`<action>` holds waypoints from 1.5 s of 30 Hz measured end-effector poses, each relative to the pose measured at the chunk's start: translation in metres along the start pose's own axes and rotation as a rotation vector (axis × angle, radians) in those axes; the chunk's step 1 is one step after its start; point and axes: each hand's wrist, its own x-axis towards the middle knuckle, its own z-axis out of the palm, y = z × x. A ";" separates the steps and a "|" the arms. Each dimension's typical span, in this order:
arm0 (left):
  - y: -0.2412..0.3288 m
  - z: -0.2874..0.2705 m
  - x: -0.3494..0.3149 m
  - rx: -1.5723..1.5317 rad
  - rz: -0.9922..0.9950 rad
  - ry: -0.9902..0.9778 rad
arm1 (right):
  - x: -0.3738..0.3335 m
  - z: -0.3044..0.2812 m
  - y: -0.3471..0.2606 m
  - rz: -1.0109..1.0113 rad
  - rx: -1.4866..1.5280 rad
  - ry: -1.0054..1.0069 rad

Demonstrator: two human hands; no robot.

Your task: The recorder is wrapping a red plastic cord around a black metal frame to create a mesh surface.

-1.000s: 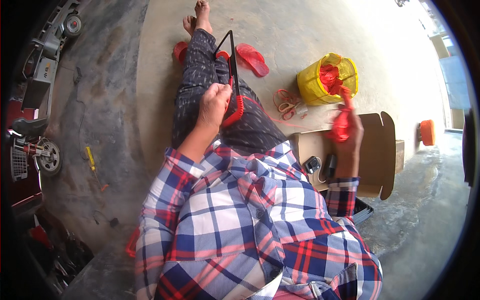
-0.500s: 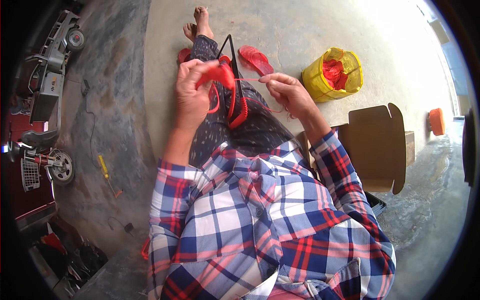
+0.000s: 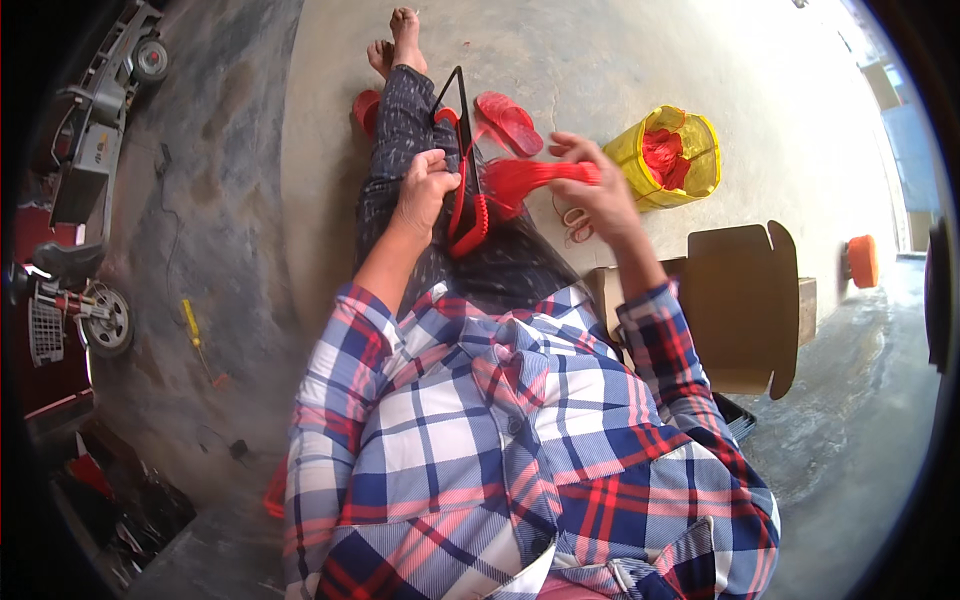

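My right hand (image 3: 604, 196), smeared by motion, holds a bundle of red strands (image 3: 545, 174); its loose end fans out toward my left over my thigh. My left hand (image 3: 428, 188) is closed in a pinch beside a thin black frame (image 3: 463, 105) that lies along my legs. Whatever sits between those fingertips is too small to make out. Red cord (image 3: 470, 236) is wound in a row of coils around the frame's near end. Scissors (image 3: 577, 222) with pale handles lie by my right leg, below my right hand, with red thread near them.
A yellow bucket-like container (image 3: 706, 150) with red material inside stands right of my hand. Nearer me is an opened cardboard box (image 3: 742, 300). Red slippers (image 3: 510, 122) lie by my legs, an orange stool (image 3: 862, 262) far right, a yellow-handled screwdriver (image 3: 190, 322) on the left floor.
The red bundle has passed from my left hand to my right. The thread stretched between my hands no longer shows. My left hand has come down beside the frame.
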 end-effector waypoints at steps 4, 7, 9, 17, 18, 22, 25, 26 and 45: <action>-0.010 0.018 -0.009 -0.340 -0.300 -0.219 | -0.045 -0.066 -0.052 0.000 0.218 -0.084; -0.007 0.025 -0.022 -0.375 -0.261 -0.187 | -0.080 -0.116 -0.059 -0.112 0.561 -0.048; -0.010 0.024 -0.029 -0.322 -0.231 -0.183 | -0.082 -0.130 -0.067 -0.158 0.929 0.065; -0.011 0.032 -0.042 -0.197 -0.141 -0.242 | -0.043 -0.014 -0.021 0.321 0.321 0.034; -0.009 0.035 -0.041 -0.187 -0.143 -0.256 | -0.041 0.010 0.009 0.199 0.279 -0.020; -0.006 0.032 -0.043 -0.226 -0.185 -0.263 | -0.042 0.042 -0.020 0.175 0.186 -0.172; -0.015 0.030 -0.034 -0.237 -0.191 -0.263 | -0.048 0.030 -0.061 0.207 0.268 -0.168; -0.013 0.030 -0.032 -0.301 -0.258 -0.264 | -0.052 0.029 -0.067 0.210 0.306 -0.216; 0.032 0.002 -0.041 -0.074 -0.196 0.039 | -0.010 0.023 -0.043 -0.079 -0.986 -0.420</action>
